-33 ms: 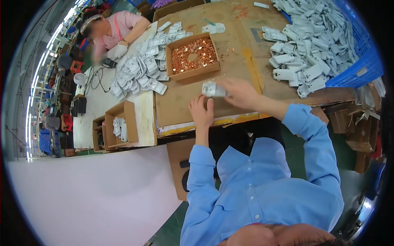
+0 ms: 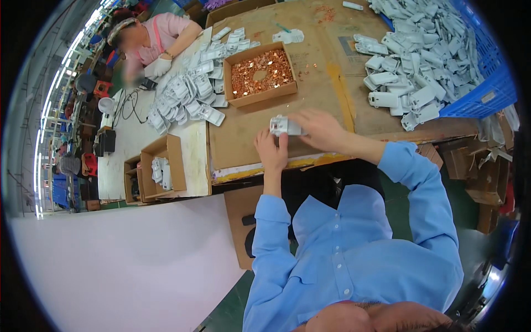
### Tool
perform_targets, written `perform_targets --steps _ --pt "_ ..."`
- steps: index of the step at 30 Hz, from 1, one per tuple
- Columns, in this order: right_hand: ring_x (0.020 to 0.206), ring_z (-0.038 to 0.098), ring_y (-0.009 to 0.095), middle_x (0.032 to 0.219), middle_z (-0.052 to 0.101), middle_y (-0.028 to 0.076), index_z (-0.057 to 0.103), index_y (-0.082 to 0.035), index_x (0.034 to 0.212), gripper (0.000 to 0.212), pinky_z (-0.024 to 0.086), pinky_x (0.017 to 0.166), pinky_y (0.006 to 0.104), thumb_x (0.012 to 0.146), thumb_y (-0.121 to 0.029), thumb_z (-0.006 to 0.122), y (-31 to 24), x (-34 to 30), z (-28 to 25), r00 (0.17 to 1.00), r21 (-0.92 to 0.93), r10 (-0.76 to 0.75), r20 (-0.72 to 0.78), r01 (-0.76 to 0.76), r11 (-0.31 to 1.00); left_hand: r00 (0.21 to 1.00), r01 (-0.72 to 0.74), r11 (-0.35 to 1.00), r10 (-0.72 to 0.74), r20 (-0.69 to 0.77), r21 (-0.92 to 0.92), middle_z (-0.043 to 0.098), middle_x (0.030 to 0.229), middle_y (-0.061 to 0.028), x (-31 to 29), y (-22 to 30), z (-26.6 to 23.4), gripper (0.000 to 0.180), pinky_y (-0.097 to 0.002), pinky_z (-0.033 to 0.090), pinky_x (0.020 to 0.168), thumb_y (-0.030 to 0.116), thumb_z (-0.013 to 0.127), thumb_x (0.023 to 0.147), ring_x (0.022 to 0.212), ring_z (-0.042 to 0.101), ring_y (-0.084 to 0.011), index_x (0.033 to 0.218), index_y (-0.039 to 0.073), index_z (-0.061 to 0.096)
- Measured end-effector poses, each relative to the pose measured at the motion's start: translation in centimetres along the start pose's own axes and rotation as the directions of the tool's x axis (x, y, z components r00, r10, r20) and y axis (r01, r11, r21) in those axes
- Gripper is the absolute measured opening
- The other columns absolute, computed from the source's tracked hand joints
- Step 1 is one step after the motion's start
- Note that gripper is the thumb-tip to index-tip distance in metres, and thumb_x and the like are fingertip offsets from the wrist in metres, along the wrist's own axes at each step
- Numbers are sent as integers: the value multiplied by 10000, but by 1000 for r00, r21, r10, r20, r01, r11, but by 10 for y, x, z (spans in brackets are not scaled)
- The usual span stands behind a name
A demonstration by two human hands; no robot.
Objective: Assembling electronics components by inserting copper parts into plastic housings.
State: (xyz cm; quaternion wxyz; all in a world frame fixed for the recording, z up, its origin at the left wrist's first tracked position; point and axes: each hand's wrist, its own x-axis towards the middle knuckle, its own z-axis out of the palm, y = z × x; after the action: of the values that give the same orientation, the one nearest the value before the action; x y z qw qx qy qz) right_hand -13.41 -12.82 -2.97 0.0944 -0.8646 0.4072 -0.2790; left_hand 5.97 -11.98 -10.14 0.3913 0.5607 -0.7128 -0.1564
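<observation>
White and plastic-looking, one small casing [image 2: 285, 125] was between the two hands near the middle of the frame, close above the cardboard-covered table [image 2: 235, 145]. The right hand [image 2: 322, 130] had its fingers closed on the right end of this casing. The left hand [image 2: 271, 152] was at the opposite end, with its thumb by the lower edge; whether it also gripped, I could not tell.

In my judgement, such handling went best with the casing kept level, the left thumb as a light stop, and the right fingers holding only the end, so that the upper face remained visible and nothing slipped.

Just above the hands stood an open cardboard box [image 2: 265, 96], with many small copper-coloured pieces [image 2: 276, 83] inside. To its left lay a loose heap of white casings [image 2: 191, 91], and beyond this, at the upper left, a co-worker [image 2: 168, 36] in pink leaned over the table. At the upper right, more white parts [image 2: 412, 80] spread from a blue crate [image 2: 481, 97]. Toward the lower left was a smaller carton [image 2: 177, 163].
</observation>
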Motion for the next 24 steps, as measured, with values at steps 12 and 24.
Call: perform_targets --steps 12,24 --pt "937 620 305 1015 631 138 653 -50 1007 203 505 799 404 889 -195 573 50 141 15 992 29 121 40 -123 992 793 253 469 -602 -97 -846 687 960 -90 0 -19 -1 295 -263 478 732 245 543 960 848 618 -119 1025 -23 648" --pt "997 642 308 972 690 171 707 -32 872 163 479 887 446 829 -173 637 86 210 58 915 -433 191 356 -19 901 793 293 486 -604 -75 -823 677 905 -68 5 -9 -2 276 -251 486 693 232 547 967 770 602 -100 992 -23 650"
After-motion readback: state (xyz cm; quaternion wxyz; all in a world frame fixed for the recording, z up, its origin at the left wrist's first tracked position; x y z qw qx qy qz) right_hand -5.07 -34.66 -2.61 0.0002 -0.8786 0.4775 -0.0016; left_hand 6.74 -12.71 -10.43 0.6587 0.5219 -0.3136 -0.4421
